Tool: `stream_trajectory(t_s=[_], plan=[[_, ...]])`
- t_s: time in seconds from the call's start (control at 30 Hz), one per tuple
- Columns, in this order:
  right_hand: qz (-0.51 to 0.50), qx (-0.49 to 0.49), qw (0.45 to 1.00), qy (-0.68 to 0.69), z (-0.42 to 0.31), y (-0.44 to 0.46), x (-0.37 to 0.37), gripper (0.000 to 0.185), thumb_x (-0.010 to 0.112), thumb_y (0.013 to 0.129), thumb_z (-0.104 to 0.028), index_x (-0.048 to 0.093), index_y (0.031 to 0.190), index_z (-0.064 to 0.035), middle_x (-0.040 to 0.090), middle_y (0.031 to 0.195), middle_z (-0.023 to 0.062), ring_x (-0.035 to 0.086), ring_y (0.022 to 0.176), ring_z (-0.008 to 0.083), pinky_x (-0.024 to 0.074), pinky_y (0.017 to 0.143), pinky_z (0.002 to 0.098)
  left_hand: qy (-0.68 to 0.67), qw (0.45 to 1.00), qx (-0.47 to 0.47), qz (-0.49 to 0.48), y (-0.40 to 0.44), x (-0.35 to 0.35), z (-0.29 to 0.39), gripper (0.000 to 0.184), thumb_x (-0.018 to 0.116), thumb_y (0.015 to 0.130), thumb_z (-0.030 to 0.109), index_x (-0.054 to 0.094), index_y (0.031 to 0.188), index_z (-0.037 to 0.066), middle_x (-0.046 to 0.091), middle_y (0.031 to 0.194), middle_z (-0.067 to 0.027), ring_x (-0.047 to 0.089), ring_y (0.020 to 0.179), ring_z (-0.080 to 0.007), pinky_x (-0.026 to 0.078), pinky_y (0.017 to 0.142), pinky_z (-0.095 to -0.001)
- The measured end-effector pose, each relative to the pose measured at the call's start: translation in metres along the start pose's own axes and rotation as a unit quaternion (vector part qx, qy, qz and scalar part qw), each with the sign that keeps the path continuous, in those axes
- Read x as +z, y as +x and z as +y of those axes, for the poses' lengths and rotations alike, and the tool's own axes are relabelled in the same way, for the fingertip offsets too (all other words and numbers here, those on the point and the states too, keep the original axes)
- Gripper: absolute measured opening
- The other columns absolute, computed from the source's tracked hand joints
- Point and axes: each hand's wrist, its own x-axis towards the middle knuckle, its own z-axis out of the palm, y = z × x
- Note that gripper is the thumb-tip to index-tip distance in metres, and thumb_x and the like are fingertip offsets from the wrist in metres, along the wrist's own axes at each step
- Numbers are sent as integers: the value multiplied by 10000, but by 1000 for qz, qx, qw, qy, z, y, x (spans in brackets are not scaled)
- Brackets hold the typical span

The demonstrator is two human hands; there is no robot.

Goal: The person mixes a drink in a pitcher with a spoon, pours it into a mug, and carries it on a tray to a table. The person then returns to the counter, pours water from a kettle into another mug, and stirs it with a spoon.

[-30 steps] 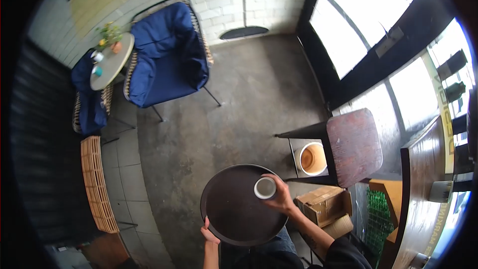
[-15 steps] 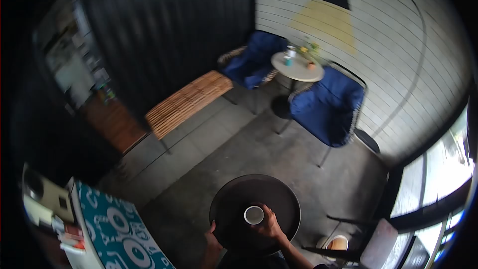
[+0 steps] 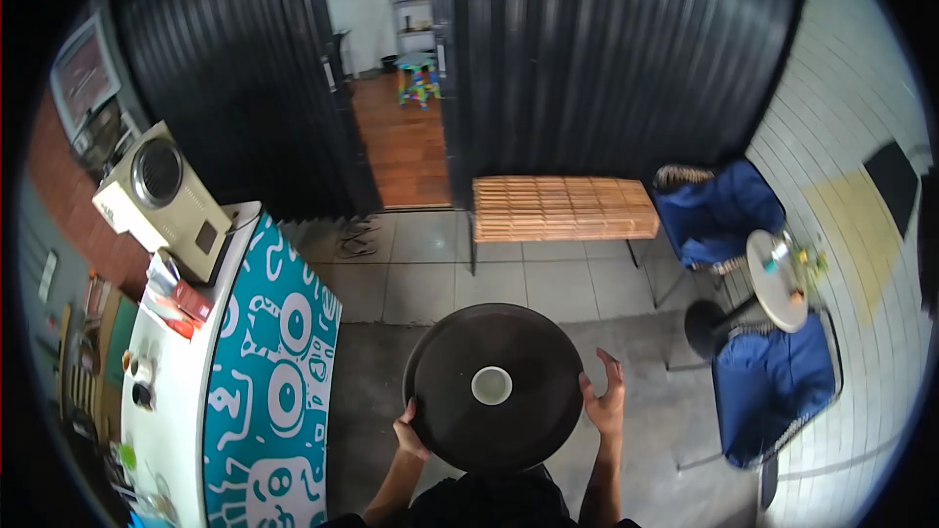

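Note:
A round dark tray is held level in front of my body. On it, near the middle, stands a white cup, seen from above, with no hand on it. My left hand grips the tray's left rim, its thumb over the edge. At the right rim is my right hand, its fingers apart and pointing up, the thumb beside the tray's edge and nothing held.
A counter with teal patterned front stands left, bearing a cream machine. Ahead are a slatted bench and a doorway with wooden floor. Blue chairs flank a round table at right.
The view has swung left, from the windows and stool to the counter and doorway. My right hand has let go of the cup and moved to the tray's right side.

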Motion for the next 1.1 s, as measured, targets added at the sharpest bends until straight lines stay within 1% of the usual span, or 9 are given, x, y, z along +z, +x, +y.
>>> stream_trajectory(t_s=[0.07,0.23,0.47,0.53,0.57,0.6,0.77,0.97,1.1], plan=[[27,219,949,224,35,53,33,491,721,947,-199,546,1334,48,608,1263,157,579,1129,222,444,1026,351,-46,997,2,-63,21,23,13,709,635,917,457,502,1432,-11,556,1434,-183,501,1317,-390,353,1148,-525],[-119,127,944,281,49,164,96,278,670,993,-161,624,1214,1,659,1034,26,571,967,109,456,905,265,-77,994,73,13,65,70,47,699,610,905,400,462,1472,18,511,1478,-184,473,1354,-381,330,1167,-537],[-159,198,909,329,14,276,202,232,644,1013,-187,609,1147,-1,599,1050,9,533,1017,106,423,900,254,-127,977,106,136,104,85,107,482,625,929,369,636,1279,38,670,1252,-137,620,1128,-311,477,1035,-474],[-284,140,896,311,14,313,237,278,618,1030,-193,597,1227,3,588,1120,28,526,1065,122,419,945,266,-126,969,117,176,124,85,129,460,593,954,370,640,1276,45,666,1258,-134,616,1125,-311,471,1042,-473],[-221,157,913,304,9,321,263,275,606,1034,-181,592,1240,1,575,1118,28,519,1050,120,417,935,262,-139,965,129,181,132,88,141,460,593,954,370,640,1276,45,666,1258,-134,616,1125,-311,471,1042,-473],[-153,172,927,297,4,336,288,273,595,1038,-169,587,1253,-1,562,1115,27,512,1034,118,415,925,258,-146,963,130,186,143,92,157,478,573,971,368,612,1319,42,652,1291,-134,611,1147,-306,465,1052,-474],[-270,140,906,295,-28,441,380,219,547,1054,-146,567,1220,-6,509,1021,9,461,932,105,396,848,251,-121,954,209,176,216,89,239,576,482,1029,323,413,1518,26,575,1419,-147,577,1256,-292,447,1093,-466],[-267,188,901,285,-101,545,440,457,561,1055,-232,477,1447,-13,431,1494,117,471,1328,228,378,1109,344,40,928,336,157,272,118,355,574,580,993,288,453,1473,0,579,1385,-180,590,1224,-288,488,1029,-430],[-278,210,889,297,-136,597,479,518,584,1046,-274,447,1487,-39,380,1545,122,426,1390,234,350,1144,344,26,921,258,289,349,98,424,698,692,928,328,411,1477,1,479,1474,-183,477,1348,-290,425,1085,-417]])
